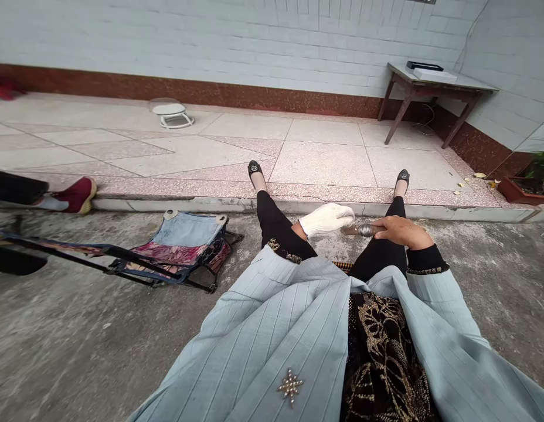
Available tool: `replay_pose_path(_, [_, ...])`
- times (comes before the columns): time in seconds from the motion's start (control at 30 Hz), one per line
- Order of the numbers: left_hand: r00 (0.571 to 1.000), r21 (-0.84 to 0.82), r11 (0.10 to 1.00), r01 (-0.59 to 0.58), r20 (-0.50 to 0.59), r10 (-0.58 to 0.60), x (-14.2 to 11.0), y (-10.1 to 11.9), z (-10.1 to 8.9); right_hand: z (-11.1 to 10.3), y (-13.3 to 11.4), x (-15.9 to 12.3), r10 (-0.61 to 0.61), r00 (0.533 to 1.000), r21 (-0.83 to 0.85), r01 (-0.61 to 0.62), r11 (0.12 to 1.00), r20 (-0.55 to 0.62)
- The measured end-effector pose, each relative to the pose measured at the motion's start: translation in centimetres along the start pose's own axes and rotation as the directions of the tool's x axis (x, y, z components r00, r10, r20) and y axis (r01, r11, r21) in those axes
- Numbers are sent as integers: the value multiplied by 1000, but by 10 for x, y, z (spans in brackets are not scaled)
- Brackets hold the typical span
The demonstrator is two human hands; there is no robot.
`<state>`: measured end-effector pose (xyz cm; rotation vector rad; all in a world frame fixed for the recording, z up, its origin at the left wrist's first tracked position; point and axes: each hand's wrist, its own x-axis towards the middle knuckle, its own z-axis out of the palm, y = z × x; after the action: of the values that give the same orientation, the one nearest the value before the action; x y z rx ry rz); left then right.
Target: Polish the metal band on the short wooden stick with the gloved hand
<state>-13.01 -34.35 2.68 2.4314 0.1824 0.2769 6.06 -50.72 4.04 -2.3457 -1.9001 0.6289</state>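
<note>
My left hand [328, 219] wears a white knitted glove. Its fingers are bent and pressed together just above the brown end of a short tool; what they hold, if anything, is hidden. Bare and palm down, my right hand [404, 231] wraps its fingers round this short, stick-like tool [366, 230], which has a silvery band that looks like wound wire. The tool lies roughly level between my hands, over the gap between my knees. Its kind cannot be made out, and my right hand covers its other end. Below it, a yellow-and-black woven edge [343, 267] shows between my legs.
A folding fabric chair [166, 249] stands to my left, near another person's red shoe [76, 194]. Ahead runs a low tiled step [201, 204]. Beyond are a small white stool [172, 115], a wooden table [463, 84] and a planter [523, 190].
</note>
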Motion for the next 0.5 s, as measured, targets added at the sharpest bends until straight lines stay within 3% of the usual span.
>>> replay_pose_path(0.1, [1000, -96, 995, 13, -6, -14, 0, -3, -2, -3, 2, -5, -281, 947, 262, 234, 936, 156])
replay_pose_path(0.17, [1000, -130, 992, 2, -3, -2, 0, -6, 2, -4, 3, -9, -396, 908, 449, 301, 842, 134])
replay_pose_path(0.2, [1000, -175, 985, -1, -18, -2, 0, -7, 6, -5, 3, -11, -397, 914, 529, 296, 795, 85])
replay_pose_path(0.3, [998, -423, 906, 6, -59, -34, -1, -12, 24, -6, 3, -16, -252, 957, 748, 273, 605, -146])
replay_pose_path(0.4, [1000, -602, 798, 29, 9, -30, -3, -13, 39, -9, 2, -15, -64, 919, 826, 379, 418, -390])
replay_pose_path(0.5, [998, -574, 818, 32, 66, 7, -4, -8, 44, -8, 4, -8, 34, 880, 801, 414, 432, -473])
